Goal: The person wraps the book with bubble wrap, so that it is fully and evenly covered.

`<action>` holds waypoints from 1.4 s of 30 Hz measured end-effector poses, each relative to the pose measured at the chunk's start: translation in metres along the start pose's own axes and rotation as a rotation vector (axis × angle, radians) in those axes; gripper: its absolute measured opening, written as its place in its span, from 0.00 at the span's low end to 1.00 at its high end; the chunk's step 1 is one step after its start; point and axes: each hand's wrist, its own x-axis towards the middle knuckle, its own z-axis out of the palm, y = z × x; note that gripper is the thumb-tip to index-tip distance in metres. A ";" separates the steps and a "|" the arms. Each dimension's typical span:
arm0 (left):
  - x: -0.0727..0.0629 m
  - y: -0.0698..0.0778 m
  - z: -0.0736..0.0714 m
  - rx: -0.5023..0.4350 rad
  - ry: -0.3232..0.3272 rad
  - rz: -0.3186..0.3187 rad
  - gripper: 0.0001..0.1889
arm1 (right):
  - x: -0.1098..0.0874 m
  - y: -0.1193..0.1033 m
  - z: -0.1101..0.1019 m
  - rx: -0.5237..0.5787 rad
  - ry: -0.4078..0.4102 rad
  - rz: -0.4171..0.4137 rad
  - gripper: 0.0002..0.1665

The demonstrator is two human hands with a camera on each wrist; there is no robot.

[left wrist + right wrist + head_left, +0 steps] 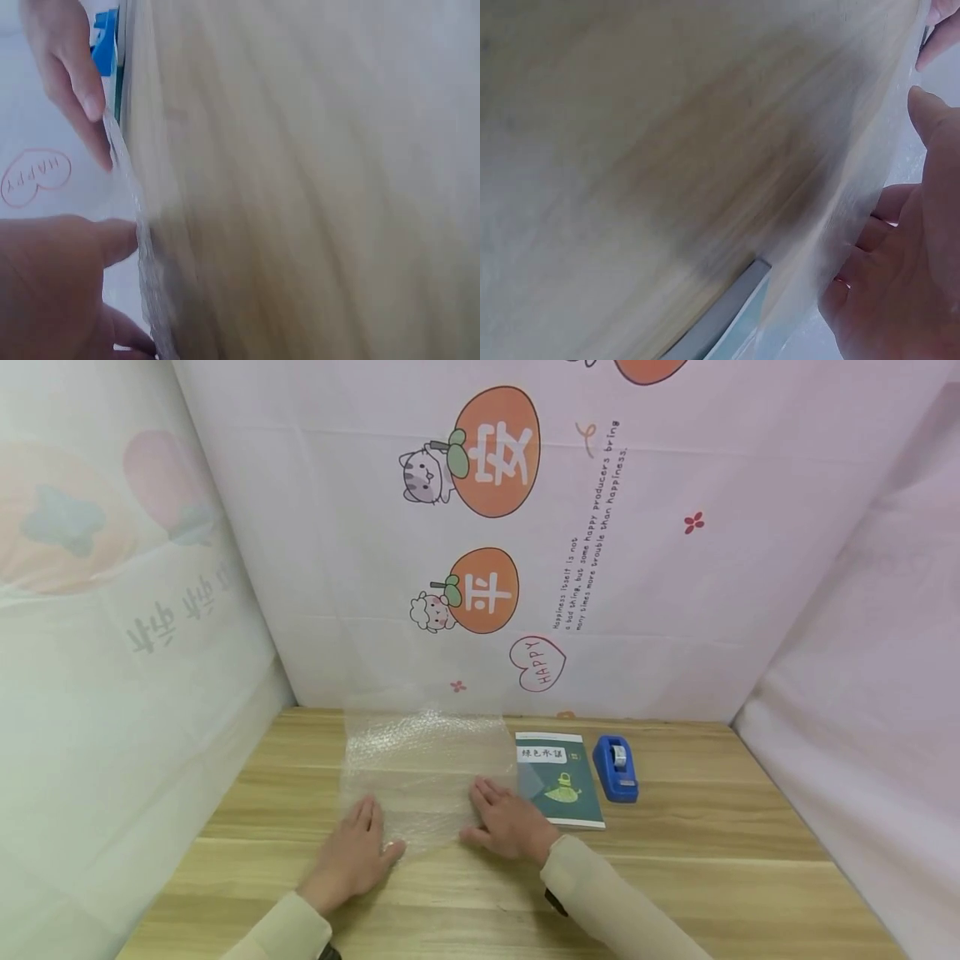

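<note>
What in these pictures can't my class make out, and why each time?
Head view: bubble wrap beneath the right hand, hidden by it.
Head view: dark object, mostly hidden by the right sleeve.
Head view: booklet, its smallest cover lettering too small to read.
Left wrist view: left hand, partly cut off by the left edge.

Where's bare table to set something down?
Bare tabletop shows right of the blue tape dispenser, left of the bubble wrap, and nearest the person between left sleeve and right sleeve. It's crowded where right hand, wrap and booklet meet; the booklet-dispenser gap is narrow.
</note>
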 end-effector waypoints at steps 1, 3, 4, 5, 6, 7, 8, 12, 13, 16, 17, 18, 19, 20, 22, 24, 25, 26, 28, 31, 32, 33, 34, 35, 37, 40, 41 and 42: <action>-0.001 0.004 0.000 0.003 0.002 -0.008 0.44 | 0.000 -0.001 0.001 -0.002 0.002 0.001 0.50; -0.002 0.011 -0.001 -0.001 0.007 -0.024 0.44 | 0.000 -0.003 0.003 -0.005 0.010 0.000 0.50; -0.002 0.015 -0.001 0.001 0.013 -0.030 0.44 | 0.000 -0.004 0.003 -0.007 0.013 0.000 0.50; -0.003 0.019 -0.002 0.006 0.014 -0.042 0.44 | 0.000 -0.006 0.004 -0.009 0.013 0.000 0.50; -0.003 0.022 -0.001 0.012 0.017 -0.054 0.44 | 0.000 -0.008 0.004 -0.011 0.014 0.001 0.50; -0.003 0.025 -0.001 0.022 0.019 -0.065 0.44 | 0.000 -0.009 0.005 -0.010 0.015 0.002 0.50; -0.003 0.028 0.000 0.027 0.022 -0.073 0.44 | 0.000 -0.011 0.006 -0.007 0.016 0.003 0.50; -0.001 0.038 0.004 0.026 0.023 -0.092 0.44 | 0.001 -0.017 0.008 0.000 0.011 0.025 0.50; -0.001 0.040 0.004 0.019 0.018 -0.095 0.44 | 0.002 -0.018 0.009 -0.005 0.006 0.031 0.50; -0.003 0.045 0.001 -0.002 0.005 -0.088 0.44 | 0.002 -0.020 0.011 -0.027 -0.010 0.043 0.50; -0.004 0.046 -0.002 -0.010 -0.002 -0.085 0.43 | 0.001 -0.020 0.011 -0.034 -0.016 0.043 0.50; -0.005 0.045 -0.004 -0.011 -0.007 -0.076 0.43 | 0.001 -0.020 0.011 -0.037 -0.019 0.042 0.51; -0.006 0.044 -0.006 -0.014 -0.010 -0.063 0.43 | 0.000 -0.020 0.011 -0.040 -0.021 0.040 0.51; -0.006 0.043 -0.008 -0.016 -0.009 -0.045 0.43 | 0.000 -0.019 0.011 -0.041 -0.023 0.038 0.51; -0.006 0.036 -0.013 -0.027 -0.011 -0.011 0.42 | -0.002 -0.018 0.010 -0.042 -0.026 0.030 0.51; -0.005 0.029 -0.017 -0.037 -0.013 0.028 0.42 | -0.005 -0.016 0.008 -0.046 -0.030 0.020 0.51; -0.004 0.024 -0.018 -0.038 -0.015 0.045 0.42 | -0.006 -0.015 0.008 -0.051 -0.032 0.013 0.50; -0.003 0.020 -0.020 -0.049 -0.020 0.063 0.42 | -0.007 -0.015 0.007 -0.056 -0.033 0.005 0.50; -0.002 0.012 -0.024 -0.063 -0.038 0.099 0.42 | -0.010 -0.013 0.007 -0.063 -0.035 -0.012 0.50; 0.002 -0.002 -0.028 -0.081 -0.055 0.164 0.43 | -0.014 -0.010 0.007 -0.067 -0.034 -0.037 0.50; 0.004 -0.006 -0.028 -0.094 -0.061 0.189 0.44 | -0.016 -0.009 0.007 -0.066 -0.033 -0.045 0.50; 0.007 -0.012 -0.028 -0.094 -0.065 0.213 0.44 | -0.017 -0.008 0.007 -0.065 -0.035 -0.050 0.50; 0.008 -0.016 -0.029 -0.104 -0.072 0.234 0.45 | -0.018 -0.007 0.007 -0.065 -0.036 -0.055 0.50; 0.010 -0.020 -0.030 -0.107 -0.076 0.254 0.45 | -0.019 -0.006 0.007 -0.063 -0.039 -0.059 0.50; 0.012 -0.026 -0.031 -0.103 -0.084 0.285 0.45 | -0.022 -0.005 0.006 -0.053 -0.048 -0.067 0.51; 0.013 -0.031 -0.034 -0.103 -0.087 0.317 0.45 | -0.025 -0.003 0.005 -0.038 -0.063 -0.073 0.51; 0.013 -0.032 -0.035 -0.096 -0.087 0.322 0.45 | -0.026 -0.002 0.004 -0.029 -0.064 -0.077 0.51; 0.014 -0.033 -0.035 -0.091 -0.091 0.324 0.45 | -0.027 -0.001 0.004 -0.023 -0.066 -0.081 0.51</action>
